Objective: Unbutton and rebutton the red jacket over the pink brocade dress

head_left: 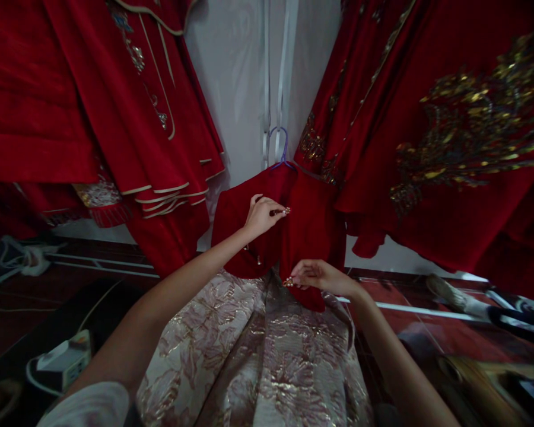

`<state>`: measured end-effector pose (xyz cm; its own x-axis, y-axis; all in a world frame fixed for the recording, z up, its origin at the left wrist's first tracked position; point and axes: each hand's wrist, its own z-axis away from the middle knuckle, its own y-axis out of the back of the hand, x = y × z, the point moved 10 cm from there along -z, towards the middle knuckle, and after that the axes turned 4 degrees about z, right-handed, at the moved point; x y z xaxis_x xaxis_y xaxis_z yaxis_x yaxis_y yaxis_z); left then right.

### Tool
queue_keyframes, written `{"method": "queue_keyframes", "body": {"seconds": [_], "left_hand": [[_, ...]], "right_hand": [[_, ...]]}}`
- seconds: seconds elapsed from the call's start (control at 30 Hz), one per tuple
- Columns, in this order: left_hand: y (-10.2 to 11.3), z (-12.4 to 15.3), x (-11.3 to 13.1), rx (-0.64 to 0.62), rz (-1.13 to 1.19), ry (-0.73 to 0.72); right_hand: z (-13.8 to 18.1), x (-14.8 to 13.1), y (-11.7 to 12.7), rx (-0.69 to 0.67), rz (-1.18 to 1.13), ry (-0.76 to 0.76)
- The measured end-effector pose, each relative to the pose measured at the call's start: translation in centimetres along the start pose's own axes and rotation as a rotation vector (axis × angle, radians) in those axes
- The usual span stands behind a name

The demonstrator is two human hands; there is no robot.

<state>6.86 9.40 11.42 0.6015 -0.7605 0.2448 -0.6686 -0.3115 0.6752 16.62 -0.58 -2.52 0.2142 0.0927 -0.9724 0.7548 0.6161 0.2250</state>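
A short red velvet jacket (314, 222) hangs on a purple hanger (281, 145) over a pale brocade skirt (253, 350) with a floral pattern. My left hand (262, 214) pinches a small pearl-like clasp (285, 210) at the jacket's front opening, near the top. My right hand (314, 274) pinches a similar beaded clasp (288, 282) lower down at the jacket's hem. Both hands have their fingers closed on these fastenings.
Red garments with cream piping (129, 118) hang at the left, and red robes with gold embroidery (463, 124) at the right. A white wall (244, 71) with ribbons is behind. A white power strip (64, 359) lies at the lower left, cords (24, 258) beyond it.
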Motion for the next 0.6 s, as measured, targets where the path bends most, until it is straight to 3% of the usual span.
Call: {"method": "queue_keyframes", "body": {"seconds": [0.23, 0.3, 0.43, 0.47, 0.53, 0.6], "left_hand": [[1.2, 0.2, 0.2, 0.115, -0.005, -0.069], [1.3, 0.2, 0.8, 0.091, -0.051, -0.124], [1.0, 0.3, 1.9, 0.015, -0.183, -0.215], [0.7, 0.3, 2.0, -0.015, -0.214, -0.227], [0.1, 0.4, 1.9, -0.091, -0.279, -0.231], [-0.6, 0.6, 1.0, -0.196, -0.359, -0.195]], "right_hand": [[-0.8, -2.2, 0.6, 0.152, 0.254, 0.081], [-1.5, -3.6, 2.6, 0.319, 0.311, 0.128], [-2.7, -8.6, 6.9, 0.777, 0.315, 0.306], [-3.4, -9.9, 7.3, 0.823, 0.271, 0.370], [-5.5, -11.9, 7.2, 0.802, 0.187, 0.434], [-7.9, -12.3, 7.2, 0.760, 0.148, 0.352]]}}
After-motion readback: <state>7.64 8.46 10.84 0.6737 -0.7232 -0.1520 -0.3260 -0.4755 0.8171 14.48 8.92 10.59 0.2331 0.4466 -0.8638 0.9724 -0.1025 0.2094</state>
